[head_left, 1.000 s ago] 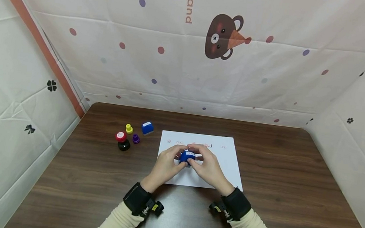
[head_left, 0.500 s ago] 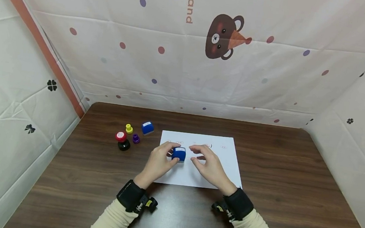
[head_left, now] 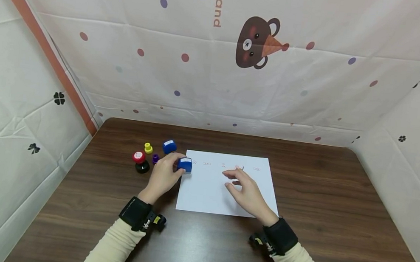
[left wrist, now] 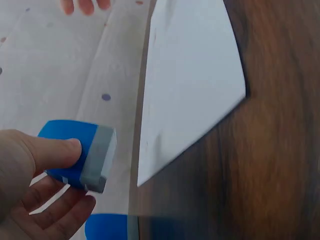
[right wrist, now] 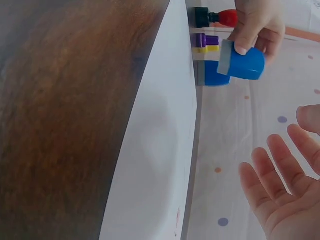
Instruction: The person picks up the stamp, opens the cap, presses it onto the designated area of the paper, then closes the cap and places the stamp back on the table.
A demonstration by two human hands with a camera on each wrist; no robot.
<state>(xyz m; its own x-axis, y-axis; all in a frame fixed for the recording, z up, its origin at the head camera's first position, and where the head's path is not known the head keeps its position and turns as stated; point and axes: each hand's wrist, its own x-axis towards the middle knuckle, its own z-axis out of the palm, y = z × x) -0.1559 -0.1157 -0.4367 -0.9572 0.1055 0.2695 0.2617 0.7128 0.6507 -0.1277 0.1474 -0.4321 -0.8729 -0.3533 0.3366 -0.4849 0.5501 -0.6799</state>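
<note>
My left hand pinches a blue stamp with a grey base, thumb on one face and fingers behind it. In the left wrist view this stamp is held above the table, at the left side of the white sheet of paper. A second blue stamp stands just behind the left hand. My right hand hovers over the paper with relaxed, parted fingers and holds nothing; the right wrist view shows its fingers spread. Small reddish marks run in a row along the paper's far edge.
Left of the paper stand a small yellow stamp, a purple one partly hidden by the left hand, and a red-topped stamp with a black base. A patterned white cloth rises behind the brown table.
The blue stamp was between both hands over the paper. The right hand has let go and drawn slightly right, while the left hand has carried the stamp left toward the other stamps.
</note>
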